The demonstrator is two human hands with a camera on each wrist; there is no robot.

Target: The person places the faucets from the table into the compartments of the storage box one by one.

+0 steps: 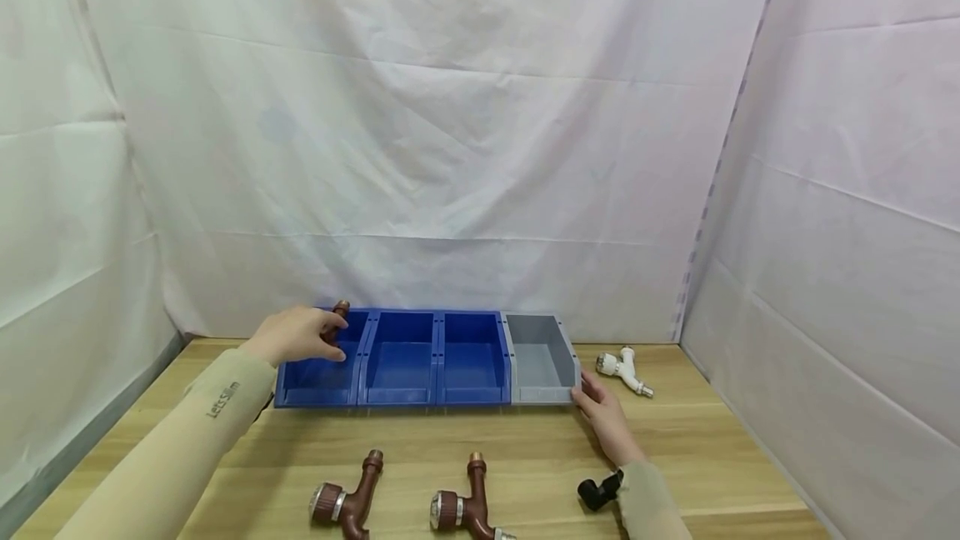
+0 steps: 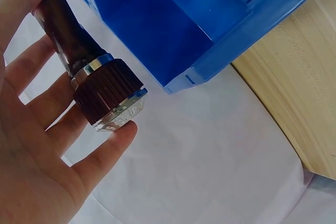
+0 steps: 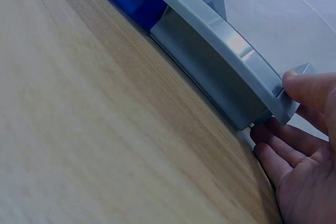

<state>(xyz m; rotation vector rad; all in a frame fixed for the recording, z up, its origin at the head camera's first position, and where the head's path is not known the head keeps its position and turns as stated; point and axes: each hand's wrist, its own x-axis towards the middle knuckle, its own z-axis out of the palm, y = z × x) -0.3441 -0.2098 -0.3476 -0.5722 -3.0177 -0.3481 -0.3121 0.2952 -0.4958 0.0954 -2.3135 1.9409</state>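
Note:
My left hand (image 1: 296,335) holds a dark brown water tap (image 2: 107,90) over the leftmost blue bin (image 1: 315,397). In the left wrist view its fingers lie behind the tap's ribbed handle and body, with the thumb at the upper end. Most of the tap is hidden behind the hand in the head view. At the row's other end, my right hand (image 1: 609,423) grips the front right corner of the grey bin (image 1: 543,396). The right wrist view shows the thumb (image 3: 302,85) on the rim and the other fingers below it.
Two more blue bins (image 1: 397,397) stand between the held ends. Two brown taps (image 1: 352,502) lie at the table's front. A black tap (image 1: 600,492) lies beside the right sleeve, and a white tap (image 1: 628,369) right of the grey bin. White cloth (image 1: 420,148) hangs behind.

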